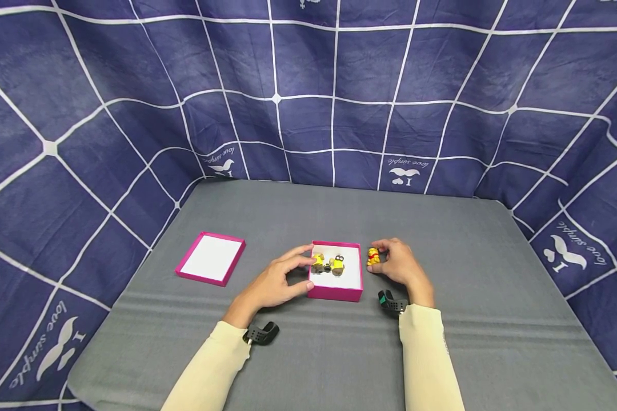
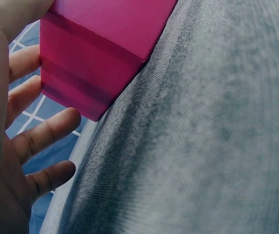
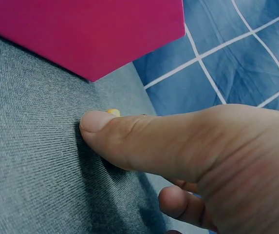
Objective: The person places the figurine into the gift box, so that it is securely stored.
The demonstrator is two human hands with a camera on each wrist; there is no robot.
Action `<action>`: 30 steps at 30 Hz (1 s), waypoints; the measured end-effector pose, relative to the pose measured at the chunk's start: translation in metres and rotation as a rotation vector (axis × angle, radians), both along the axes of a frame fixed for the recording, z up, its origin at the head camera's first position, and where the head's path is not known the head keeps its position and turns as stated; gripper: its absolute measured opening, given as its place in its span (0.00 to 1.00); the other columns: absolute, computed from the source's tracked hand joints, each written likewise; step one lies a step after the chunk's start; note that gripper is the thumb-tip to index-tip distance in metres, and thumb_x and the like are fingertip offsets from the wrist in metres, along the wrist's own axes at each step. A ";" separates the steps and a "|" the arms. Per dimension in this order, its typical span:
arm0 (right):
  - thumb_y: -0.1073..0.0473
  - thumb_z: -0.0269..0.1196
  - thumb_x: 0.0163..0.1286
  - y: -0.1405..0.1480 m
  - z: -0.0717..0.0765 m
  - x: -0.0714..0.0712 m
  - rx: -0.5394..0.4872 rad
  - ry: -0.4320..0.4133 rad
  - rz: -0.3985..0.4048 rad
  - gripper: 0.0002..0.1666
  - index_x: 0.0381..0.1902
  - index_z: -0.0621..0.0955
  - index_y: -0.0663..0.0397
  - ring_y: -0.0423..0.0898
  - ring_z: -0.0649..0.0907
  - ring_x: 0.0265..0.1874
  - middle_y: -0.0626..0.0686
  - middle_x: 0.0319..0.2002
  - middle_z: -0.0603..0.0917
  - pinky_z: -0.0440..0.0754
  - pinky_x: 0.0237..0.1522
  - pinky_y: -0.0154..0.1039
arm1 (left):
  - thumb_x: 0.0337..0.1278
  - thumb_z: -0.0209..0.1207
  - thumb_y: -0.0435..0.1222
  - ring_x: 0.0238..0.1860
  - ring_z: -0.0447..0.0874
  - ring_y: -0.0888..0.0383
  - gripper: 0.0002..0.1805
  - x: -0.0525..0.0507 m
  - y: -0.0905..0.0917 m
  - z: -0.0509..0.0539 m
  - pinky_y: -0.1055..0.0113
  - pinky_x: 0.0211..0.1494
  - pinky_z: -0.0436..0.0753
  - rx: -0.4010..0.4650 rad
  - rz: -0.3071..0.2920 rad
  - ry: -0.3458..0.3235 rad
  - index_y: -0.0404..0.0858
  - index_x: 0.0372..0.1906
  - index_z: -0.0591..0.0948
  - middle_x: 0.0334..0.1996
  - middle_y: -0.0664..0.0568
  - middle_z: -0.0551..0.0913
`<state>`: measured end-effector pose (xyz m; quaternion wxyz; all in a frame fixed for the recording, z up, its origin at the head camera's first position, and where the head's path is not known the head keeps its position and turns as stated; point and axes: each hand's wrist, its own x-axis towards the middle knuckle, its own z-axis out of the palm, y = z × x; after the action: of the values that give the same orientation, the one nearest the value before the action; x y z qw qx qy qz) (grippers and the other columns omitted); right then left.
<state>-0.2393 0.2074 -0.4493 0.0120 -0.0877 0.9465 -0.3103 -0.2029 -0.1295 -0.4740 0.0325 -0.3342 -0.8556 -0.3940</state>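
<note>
In the head view, a pink square box [image 1: 334, 293] with a white inside lies open-side up at the middle of the table. Two yellow-and-brown Minion figurines, a left one [image 1: 317, 267] and a right one [image 1: 337, 266], lie in it. My left hand [image 1: 277, 279] touches the box's left side, fingers spread and fairly straight, with the thumb at the near corner. Right of the box, my right hand [image 1: 402, 265] pinches a small Winnie the Pooh figurine [image 1: 373, 256] between thumb and fingers. Only a bit of yellow [image 3: 114, 112] shows past the thumb [image 3: 129, 139] in the right wrist view.
A pink lid [image 1: 211, 258] with a white inside lies upturned on the grey table [image 1: 308, 354], left of the box. Behind the table and along its sides hangs a blue cloth [image 1: 308, 125] with white grid lines.
</note>
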 end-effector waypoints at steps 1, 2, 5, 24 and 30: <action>0.57 0.80 0.50 0.000 0.000 0.000 0.003 -0.007 -0.002 0.35 0.57 0.83 0.57 0.49 0.76 0.37 0.58 0.46 0.80 0.72 0.40 0.40 | 0.60 0.65 0.56 0.73 0.69 0.54 0.29 0.000 0.000 0.000 0.52 0.72 0.71 -0.001 0.001 -0.001 0.48 0.63 0.80 0.76 0.58 0.66; 0.57 0.80 0.50 0.000 -0.001 0.000 0.004 -0.014 -0.007 0.35 0.57 0.83 0.56 0.49 0.76 0.38 0.58 0.46 0.81 0.72 0.40 0.40 | 0.60 0.65 0.56 0.73 0.69 0.53 0.29 0.000 0.000 0.000 0.53 0.72 0.71 -0.001 0.001 -0.001 0.48 0.63 0.80 0.76 0.57 0.66; 0.56 0.79 0.51 0.000 -0.001 0.001 0.005 -0.032 -0.011 0.35 0.58 0.82 0.56 0.49 0.76 0.39 0.58 0.47 0.81 0.72 0.41 0.40 | 0.60 0.65 0.56 0.73 0.69 0.52 0.29 0.000 0.000 0.000 0.53 0.72 0.71 -0.005 0.005 0.003 0.48 0.63 0.80 0.75 0.56 0.66; 0.52 0.78 0.54 -0.001 -0.003 0.001 0.018 -0.042 -0.025 0.33 0.56 0.81 0.55 0.52 0.78 0.45 0.57 0.47 0.80 0.75 0.47 0.46 | 0.60 0.64 0.57 0.74 0.68 0.53 0.30 -0.001 -0.001 -0.001 0.51 0.72 0.70 -0.012 0.006 0.002 0.48 0.63 0.79 0.76 0.58 0.65; 0.52 0.77 0.55 0.000 -0.003 0.001 0.018 -0.043 -0.023 0.32 0.56 0.81 0.54 0.51 0.77 0.43 0.57 0.48 0.80 0.74 0.44 0.44 | 0.60 0.64 0.57 0.74 0.67 0.54 0.30 0.000 0.000 -0.001 0.52 0.73 0.70 -0.006 0.002 0.000 0.48 0.63 0.79 0.76 0.59 0.65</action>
<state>-0.2380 0.2072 -0.4524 0.0296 -0.0698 0.9498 -0.3037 -0.2033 -0.1296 -0.4745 0.0318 -0.3332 -0.8572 -0.3915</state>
